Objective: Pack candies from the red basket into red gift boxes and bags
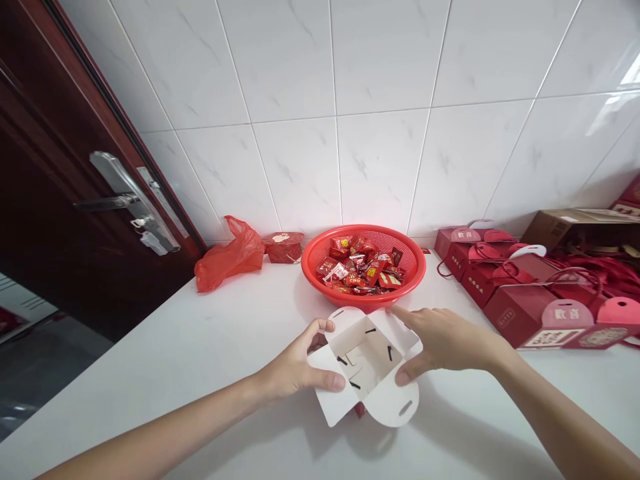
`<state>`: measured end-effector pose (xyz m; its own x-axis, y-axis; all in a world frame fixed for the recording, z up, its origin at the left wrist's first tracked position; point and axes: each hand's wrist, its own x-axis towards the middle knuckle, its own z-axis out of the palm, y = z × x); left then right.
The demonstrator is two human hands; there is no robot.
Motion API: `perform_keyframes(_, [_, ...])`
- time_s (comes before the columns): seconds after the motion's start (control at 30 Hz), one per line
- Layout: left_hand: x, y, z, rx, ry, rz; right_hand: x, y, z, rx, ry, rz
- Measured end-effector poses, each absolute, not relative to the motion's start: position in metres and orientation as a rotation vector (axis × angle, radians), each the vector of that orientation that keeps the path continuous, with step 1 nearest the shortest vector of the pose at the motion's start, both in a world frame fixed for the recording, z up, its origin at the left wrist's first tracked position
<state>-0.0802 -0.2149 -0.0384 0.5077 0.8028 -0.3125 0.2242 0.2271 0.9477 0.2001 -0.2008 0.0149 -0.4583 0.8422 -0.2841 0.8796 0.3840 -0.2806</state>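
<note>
Between my two hands is a small paper gift box (345, 408) with its flaps spread outward and its white inside facing up. Several short black strips show inside it. My left hand (307, 363) grips the left flaps, thumb on the inner face and fingers bent behind. On the other side, my right hand (430, 343) holds the right flaps with its thumb on the white surface and its index finger along the far edge. Just beyond the box stands a red plastic basket (367, 301) with many wrapped sweets (360, 263) in it.
A red plastic bag (230, 257) and a small red package (284, 248) lie at the back left. Finished-looking red gift boxes (520, 313) stand at the right, beside a cardboard carton (560, 230). A tiled wall (295, 167) bounds the table's back; a dark door (75, 153) is at left.
</note>
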Motion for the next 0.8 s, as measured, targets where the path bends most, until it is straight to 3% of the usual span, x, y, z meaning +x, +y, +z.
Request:
perform_keyframes(0.13, [-0.079,-0.212,-0.028,1.618,1.067,0.52,0.202,-0.201,0.017,1.675,2.614,-0.45])
perform_keyframes(0.27, [-0.08,-0.206,0.016,2.038,1.189,0.31,0.213,-0.203,0.028,1.767,2.702,-0.362])
perform_keyframes(0.37, [-0.075,-0.188,0.054,2.307,1.331,0.356,0.218,-0.194,0.042,1.915,2.787,-0.343])
perform_keyframes(0.47, [-0.059,-0.151,0.071,2.501,1.205,0.278,0.214,-0.17,0.05,2.061,2.93,-0.423])
perform_keyframes(0.63, [-0.019,-0.082,0.048,2.413,1.119,-0.381,0.193,-0.113,0.029,2.135,2.944,-0.768])
perform_keyframes(0.8, [0.006,-0.05,0.012,2.335,1.332,-0.465,0.184,-0.08,0.005,1.978,2.729,-0.721])
